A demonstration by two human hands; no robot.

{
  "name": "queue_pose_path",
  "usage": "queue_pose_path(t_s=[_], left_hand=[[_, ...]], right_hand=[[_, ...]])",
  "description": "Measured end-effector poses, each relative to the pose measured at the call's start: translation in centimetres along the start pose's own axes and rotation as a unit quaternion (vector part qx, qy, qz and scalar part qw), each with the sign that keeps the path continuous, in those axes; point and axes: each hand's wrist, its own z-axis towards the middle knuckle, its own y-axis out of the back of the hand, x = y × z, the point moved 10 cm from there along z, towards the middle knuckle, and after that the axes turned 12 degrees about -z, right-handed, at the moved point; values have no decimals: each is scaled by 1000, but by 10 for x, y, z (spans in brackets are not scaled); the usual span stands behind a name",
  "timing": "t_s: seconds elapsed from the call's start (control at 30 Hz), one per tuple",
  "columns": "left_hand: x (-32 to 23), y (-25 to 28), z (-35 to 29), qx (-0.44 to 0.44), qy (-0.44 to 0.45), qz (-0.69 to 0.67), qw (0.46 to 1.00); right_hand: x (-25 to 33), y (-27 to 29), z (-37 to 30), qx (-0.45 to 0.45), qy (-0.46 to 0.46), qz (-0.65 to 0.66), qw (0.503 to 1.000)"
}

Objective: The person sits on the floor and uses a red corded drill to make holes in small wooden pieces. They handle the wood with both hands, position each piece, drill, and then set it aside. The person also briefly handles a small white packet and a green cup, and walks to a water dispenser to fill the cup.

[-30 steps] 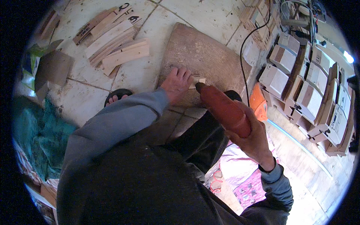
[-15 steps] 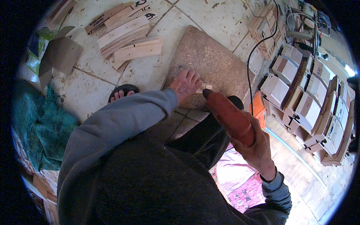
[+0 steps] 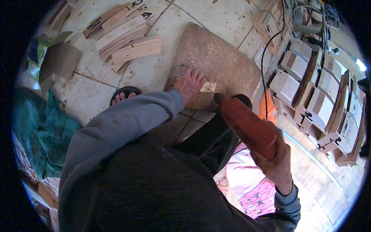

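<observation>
My left hand presses down on the worn brown board, its fingers close together and slightly bent. A small pale wooden piece sticks out from beside those fingers and appears held under them; the thumb is hidden. In my right hand is a red power drill with a dark front end. Its tip is low over the board, just to the right of the wooden piece; I cannot tell whether they touch.
Several curved wooden strips are stacked at the upper left, near a cardboard box and a green cloth. A black cable hangs at the right. Beyond it stand rows of wooden assemblies and an orange item.
My right hand and the drill have moved to the right and slightly down, away from my left hand. More of the small wooden piece shows now. My left hand stays on the board.
</observation>
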Motion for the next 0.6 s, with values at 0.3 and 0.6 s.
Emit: queue_pose_path(t_s=[0.3,0.6], left_hand=[[16,40,-27,-105,1,-77,991],[33,44,-49,-169,-48,-123,977]], right_hand=[[-15,29,-35,-78,10,40,996],[-7,1,-9,-67,84,40,993]])
